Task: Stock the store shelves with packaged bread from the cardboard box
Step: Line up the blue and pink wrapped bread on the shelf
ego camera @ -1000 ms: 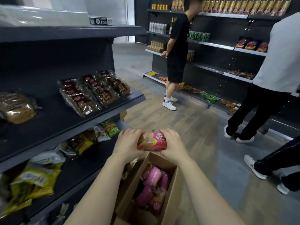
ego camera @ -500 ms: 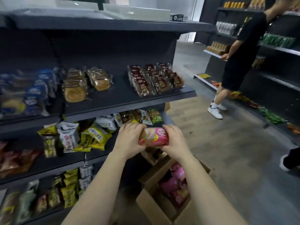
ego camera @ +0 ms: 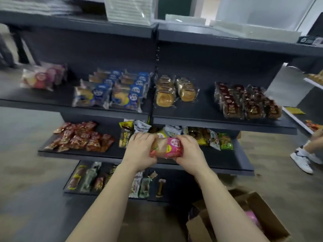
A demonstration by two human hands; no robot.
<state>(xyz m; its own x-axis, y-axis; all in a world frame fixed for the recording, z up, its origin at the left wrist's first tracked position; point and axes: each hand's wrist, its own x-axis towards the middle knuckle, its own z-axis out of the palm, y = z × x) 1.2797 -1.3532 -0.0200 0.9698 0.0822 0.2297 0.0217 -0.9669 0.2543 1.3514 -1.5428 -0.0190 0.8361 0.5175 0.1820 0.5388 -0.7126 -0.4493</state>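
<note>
Gripping the bread pack (ego camera: 167, 148), left hand (ego camera: 140, 151) and right hand (ego camera: 190, 153) hide its ends; the cardboard box (ego camera: 266, 213) is cropped.

Dark grey shelving unit (ego camera: 223, 126) fills the middle, several tiers. Floor (ego camera: 272, 172) grey on the left, wood-plank pattern on the right. Pale, brightly lit wall (ego camera: 253, 9) far behind the top tier; second rack (ego camera: 295, 117), white-edged, far right.

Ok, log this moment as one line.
bread pack: held before shelves | left hand: grips it | right hand: grips it | cardboard box: open
</note>
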